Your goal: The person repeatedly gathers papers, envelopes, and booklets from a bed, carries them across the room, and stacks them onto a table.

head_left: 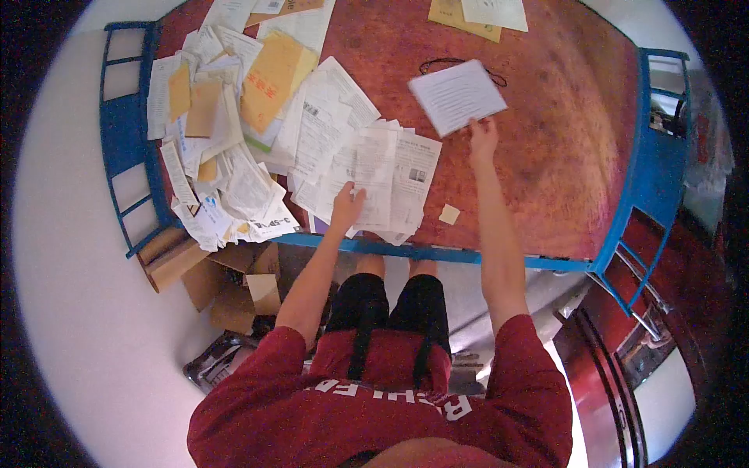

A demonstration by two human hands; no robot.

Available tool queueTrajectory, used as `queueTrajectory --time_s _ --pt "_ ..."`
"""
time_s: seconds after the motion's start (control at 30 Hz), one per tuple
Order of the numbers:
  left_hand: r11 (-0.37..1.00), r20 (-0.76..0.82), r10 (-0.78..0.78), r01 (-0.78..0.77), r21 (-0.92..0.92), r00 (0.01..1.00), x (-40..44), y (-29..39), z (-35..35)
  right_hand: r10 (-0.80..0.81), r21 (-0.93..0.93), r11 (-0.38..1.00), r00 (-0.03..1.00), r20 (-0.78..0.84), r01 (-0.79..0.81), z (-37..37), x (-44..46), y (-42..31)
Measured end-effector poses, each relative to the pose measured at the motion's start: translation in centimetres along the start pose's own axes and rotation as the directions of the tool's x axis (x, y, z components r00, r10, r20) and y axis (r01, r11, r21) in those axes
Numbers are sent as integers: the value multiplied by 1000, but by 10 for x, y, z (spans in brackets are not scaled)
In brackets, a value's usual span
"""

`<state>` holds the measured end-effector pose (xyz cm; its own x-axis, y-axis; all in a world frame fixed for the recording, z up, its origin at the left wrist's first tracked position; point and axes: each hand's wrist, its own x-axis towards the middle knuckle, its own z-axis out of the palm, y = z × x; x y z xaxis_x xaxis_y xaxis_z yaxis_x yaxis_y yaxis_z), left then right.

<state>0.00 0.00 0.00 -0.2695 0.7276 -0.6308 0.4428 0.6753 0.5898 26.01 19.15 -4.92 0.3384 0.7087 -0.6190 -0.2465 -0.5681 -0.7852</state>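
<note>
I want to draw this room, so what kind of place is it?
Maybe a bedroom or dorm room. The blue railings at both ends look like a bed frame, with a wide reddish board between them. The papers spread on top suggest it doubles as a desk.

Bare red tabletop (577,164) gives a hand its widest room at the right of the frame, bounded there by the blue railing (663,168). A second lane runs through the upper middle, between the paper heap (222,125) and the white card (456,97), narrowing toward the centre where the sheets (370,171) reach near the card. Heap and sheets block the left. The right hand (483,139) and its forearm bar sideways passage right of centre.
</note>
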Motion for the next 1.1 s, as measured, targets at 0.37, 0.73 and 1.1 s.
queueTrajectory --time_s 0.37,0.73,1.1 --pt "978 35 80 -72 -193 996 11 -25 3 -46 -459 834 868 495 306 -13 -124 110" --pt "947 -220 -16 -56 -315 975 -53 -61 -50 -261 -797 384 882 391 467 -58 -164 75" --pt "712 -225 -306 66 -699 925 -83 -112 -54 -82 -754 560 928 362 344 -27 -172 89"
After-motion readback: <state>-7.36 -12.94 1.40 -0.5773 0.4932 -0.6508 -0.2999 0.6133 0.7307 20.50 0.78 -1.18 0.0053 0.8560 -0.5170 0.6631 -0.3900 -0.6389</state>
